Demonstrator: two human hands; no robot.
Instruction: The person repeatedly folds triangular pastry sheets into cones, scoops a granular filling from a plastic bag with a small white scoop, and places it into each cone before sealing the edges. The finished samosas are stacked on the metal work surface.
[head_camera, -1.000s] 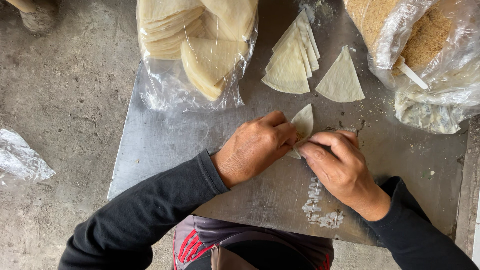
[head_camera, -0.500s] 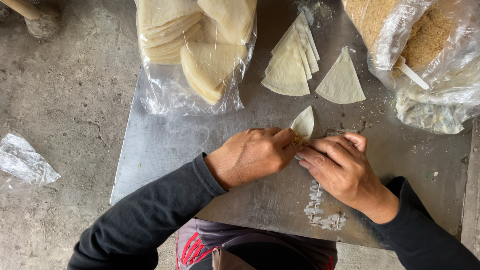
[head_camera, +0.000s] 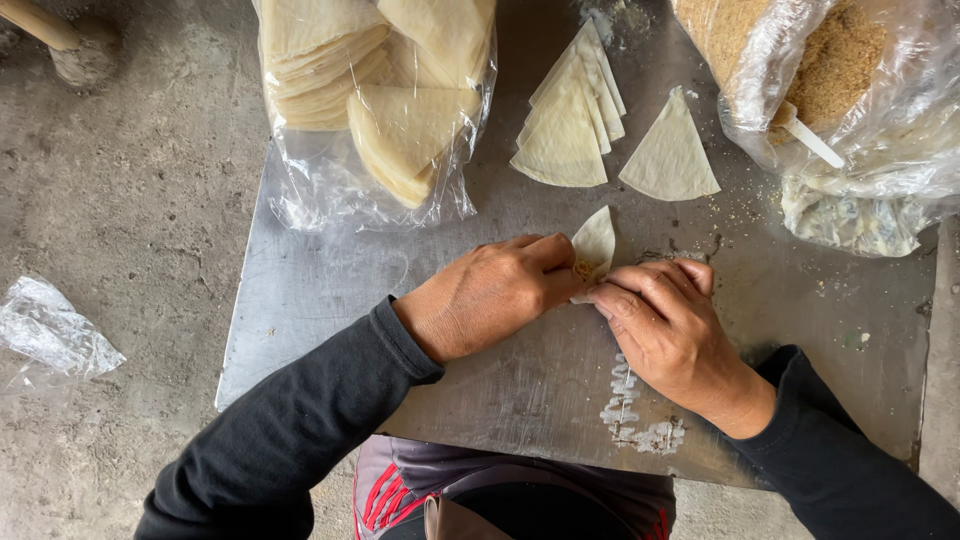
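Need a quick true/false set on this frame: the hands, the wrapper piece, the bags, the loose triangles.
1. Both hands pinch one small folded wrapper. True: the left hand and right hand meet at the folded wrapper.
2. Brown filling shows at the wrapper's fold. True.
3. The clear bag of wrappers lies to the right of the hands. False: the bag of wrappers lies at the upper left; the bag at the upper right holds brown crumbly filling.
4. The single loose triangle lies inside a bag. False: the single triangle lies bare on the metal tray, beside a small stack of triangles.
5. The right hand holds the white spoon. False: the white spoon rests in the filling bag.
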